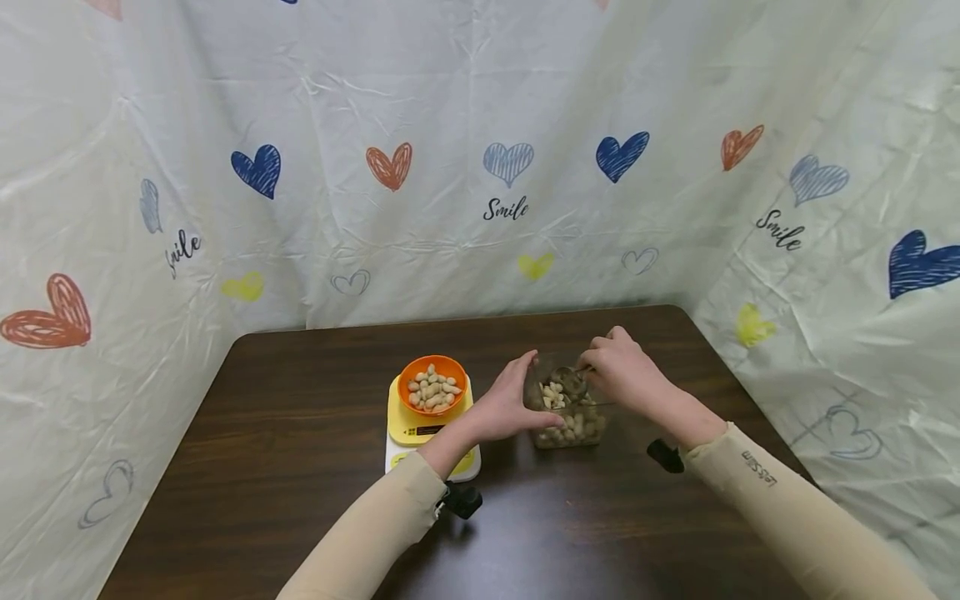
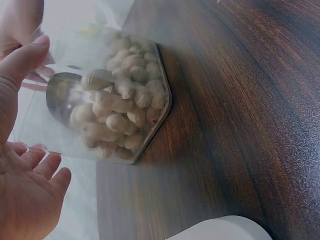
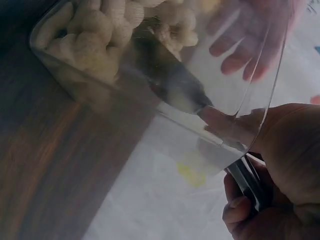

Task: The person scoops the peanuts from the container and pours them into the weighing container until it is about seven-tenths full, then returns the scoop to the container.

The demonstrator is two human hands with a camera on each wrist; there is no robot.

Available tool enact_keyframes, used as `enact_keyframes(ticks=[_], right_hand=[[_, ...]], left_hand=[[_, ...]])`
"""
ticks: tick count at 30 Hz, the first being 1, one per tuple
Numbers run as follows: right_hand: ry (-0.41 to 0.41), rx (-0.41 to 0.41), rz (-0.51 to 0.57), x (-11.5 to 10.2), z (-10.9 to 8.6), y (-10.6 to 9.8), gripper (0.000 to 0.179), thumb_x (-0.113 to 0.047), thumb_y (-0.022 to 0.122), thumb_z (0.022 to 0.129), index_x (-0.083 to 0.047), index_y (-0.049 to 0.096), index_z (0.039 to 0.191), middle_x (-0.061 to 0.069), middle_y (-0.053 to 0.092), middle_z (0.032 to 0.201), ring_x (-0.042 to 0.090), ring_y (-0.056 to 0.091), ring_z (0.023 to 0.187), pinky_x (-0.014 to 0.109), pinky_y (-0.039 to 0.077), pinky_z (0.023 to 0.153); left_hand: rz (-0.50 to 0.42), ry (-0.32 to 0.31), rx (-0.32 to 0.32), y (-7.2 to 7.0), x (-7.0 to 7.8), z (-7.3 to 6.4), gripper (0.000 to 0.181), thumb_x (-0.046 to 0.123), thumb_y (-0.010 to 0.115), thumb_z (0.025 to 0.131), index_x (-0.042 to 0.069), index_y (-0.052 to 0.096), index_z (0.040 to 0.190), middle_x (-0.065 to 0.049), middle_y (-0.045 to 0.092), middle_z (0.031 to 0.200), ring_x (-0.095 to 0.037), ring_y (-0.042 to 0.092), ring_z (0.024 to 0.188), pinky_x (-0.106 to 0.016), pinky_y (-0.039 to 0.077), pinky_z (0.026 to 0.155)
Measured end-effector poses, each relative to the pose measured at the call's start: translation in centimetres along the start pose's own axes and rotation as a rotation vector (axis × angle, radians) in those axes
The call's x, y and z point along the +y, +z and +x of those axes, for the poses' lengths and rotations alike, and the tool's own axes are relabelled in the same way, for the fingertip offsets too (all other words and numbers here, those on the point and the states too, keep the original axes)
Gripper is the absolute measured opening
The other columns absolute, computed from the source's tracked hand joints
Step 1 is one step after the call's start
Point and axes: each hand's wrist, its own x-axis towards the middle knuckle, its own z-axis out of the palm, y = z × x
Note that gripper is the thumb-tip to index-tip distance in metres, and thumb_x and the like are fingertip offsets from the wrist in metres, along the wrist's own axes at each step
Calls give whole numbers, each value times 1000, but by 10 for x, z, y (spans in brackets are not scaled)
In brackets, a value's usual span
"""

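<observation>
A clear plastic container, part filled with unshelled peanuts, stands on the table. My left hand holds its left side, thumb along the near wall and fingers at the far side. My right hand grips the handle of a metal scoop, curled around it at the container's rim. The scoop's bowl is down inside, among the peanuts. Left of the container, an orange bowl with peanuts in it sits on a yellow-and-white kitchen scale. My left forearm covers part of the scale.
Everything stands on a dark wood-grain table. A white curtain printed with hearts hangs behind it and along both sides. The scale's white edge shows low in the left wrist view.
</observation>
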Motion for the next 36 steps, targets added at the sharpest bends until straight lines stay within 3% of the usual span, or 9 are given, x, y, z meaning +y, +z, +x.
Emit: enact_keyframes(ticks=[9,12,22,24,31,36], right_hand=[[77,-98,220,15,1,-4,10,-9,80,89,-11,80,99,-2,71,92,21,60,84,47,39,88],[79,-133,249,17,2,-4,9,-12,79,90,-13,80,100,-3,72,94,20,60,87,46,38,90],[161,-142,333,23,-2,-15,12,-12,76,93,-13,80,104,0,72,102,29,57,103,52,35,100],[175,-155,353,26,-4,-19,12,-13,75,94,-14,80,105,0,72,104,29,54,106,50,38,96],[220,-232,489,36,-8,-28,13,-16,74,96,-14,78,108,1,73,109,19,66,95,39,53,76],[287,-298,567,42,-13,-32,18,-26,74,97,-16,77,111,3,70,116,23,64,105,43,52,83]], left_hand=[[10,-17,2,0,0,-1,116,52,84,82,19,10,166,-4,28,162,-22,29,148,-47,33,115],[12,-18,3,-1,0,-1,116,54,83,81,19,11,166,-5,28,163,-22,29,148,-47,33,115],[-7,-15,1,-1,-1,-1,117,54,83,81,20,10,166,-4,27,163,-22,28,149,-48,32,116],[-8,-14,4,0,-1,-1,116,52,84,81,20,11,166,-4,28,163,-22,29,148,-48,32,116],[-5,-11,11,0,-1,-1,115,50,85,81,22,12,165,-4,30,161,-22,30,148,-47,32,116],[-1,-15,17,1,-1,-1,116,50,86,81,21,12,165,-3,31,161,-22,30,148,-47,32,116]])
